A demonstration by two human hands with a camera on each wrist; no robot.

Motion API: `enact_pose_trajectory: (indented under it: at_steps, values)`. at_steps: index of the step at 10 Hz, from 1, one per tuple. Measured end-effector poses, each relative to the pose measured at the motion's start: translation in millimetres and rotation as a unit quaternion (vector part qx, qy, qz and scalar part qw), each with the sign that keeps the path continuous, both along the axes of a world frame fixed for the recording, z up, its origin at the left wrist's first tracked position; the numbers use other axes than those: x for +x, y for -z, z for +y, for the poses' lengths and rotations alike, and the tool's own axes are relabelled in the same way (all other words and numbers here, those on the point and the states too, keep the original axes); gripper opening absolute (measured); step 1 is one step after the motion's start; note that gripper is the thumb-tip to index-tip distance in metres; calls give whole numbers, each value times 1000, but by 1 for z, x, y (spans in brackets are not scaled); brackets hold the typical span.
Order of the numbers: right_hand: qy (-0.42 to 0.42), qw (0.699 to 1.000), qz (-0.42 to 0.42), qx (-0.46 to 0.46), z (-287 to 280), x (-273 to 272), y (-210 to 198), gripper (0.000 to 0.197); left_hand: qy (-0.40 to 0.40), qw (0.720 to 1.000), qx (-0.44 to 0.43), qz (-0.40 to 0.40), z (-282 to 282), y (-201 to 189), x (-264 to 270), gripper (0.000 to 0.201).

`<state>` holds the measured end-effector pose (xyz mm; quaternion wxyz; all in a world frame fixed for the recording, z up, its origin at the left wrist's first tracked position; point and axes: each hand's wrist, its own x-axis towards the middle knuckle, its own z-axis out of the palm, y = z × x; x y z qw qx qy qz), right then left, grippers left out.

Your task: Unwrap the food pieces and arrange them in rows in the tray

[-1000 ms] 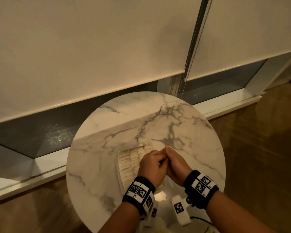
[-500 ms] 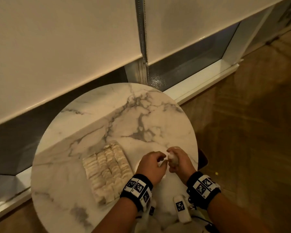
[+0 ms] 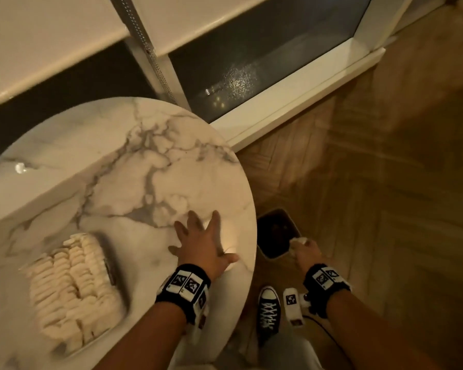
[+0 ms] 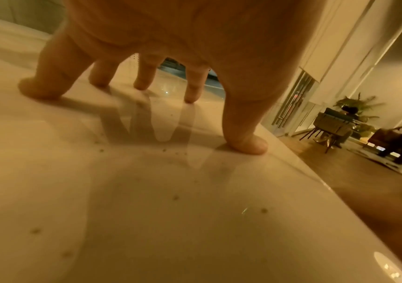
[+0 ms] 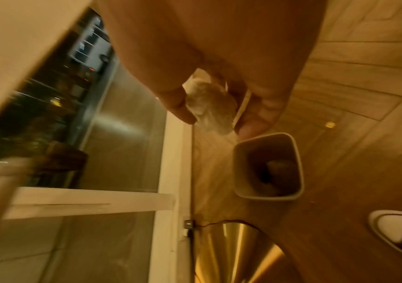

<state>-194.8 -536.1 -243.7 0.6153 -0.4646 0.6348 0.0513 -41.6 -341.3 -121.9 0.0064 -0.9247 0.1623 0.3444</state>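
Our left hand [image 3: 201, 247] lies spread, fingertips [image 4: 248, 145] pressing the marble surface [image 3: 118, 161]. Our right hand [image 3: 304, 252] pinches a crumpled clear wrapper [image 5: 209, 103] above the floor bin [image 5: 267, 166]. Pale food pieces [image 3: 70, 287] sit in rows in the tray [image 3: 110, 265], left on the surface.

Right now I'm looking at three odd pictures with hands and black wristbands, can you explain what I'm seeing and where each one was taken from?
No machine here: a person works with bare hands, wearing cameras. The wide picture comes from a head camera looking down. The other two come from cameras strapped to each wrist, looking along the fingers.

On the round marble table sits a tray of pale food pieces laid in rows. The left hand rests flat on the table, fingers spread; the left wrist view shows its fingertips touching the marble.

The right hand is off the table, holding a crumpled clear wrapper above a small bin on the wooden floor, probably to drop it in. A shoe shows below.
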Motion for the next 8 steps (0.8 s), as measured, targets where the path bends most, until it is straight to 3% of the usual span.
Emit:
enact_pose_trajectory:
  at_steps: [1,2,3,4,5,6,8]
  values:
    - [-50,998,20,41,-17,17,69,35,-5,1000,-2,-10,2,2,1,111]
    - [-65,994,51,64,-34,35,108,85,-16,1000,0,-18,-2,0,2,112]
    - [-48,995,53,69,-43,47,116,89,-14,1000,6,-22,-2,-1,2,111]
    - [-86,992,53,82,-50,43,132,61,-17,1000,3,-24,-2,0,0,111]
    - [-82,992,28,86,-43,44,99,33,-13,1000,5,-23,-3,-2,1,111]
    - [-87,994,-7,65,-34,42,51,20,-11,1000,5,-14,-4,-2,1,110]
    - [-90,991,-73,-63,-1,39,-20,17,-23,1000,-7,10,-5,-12,1,111]
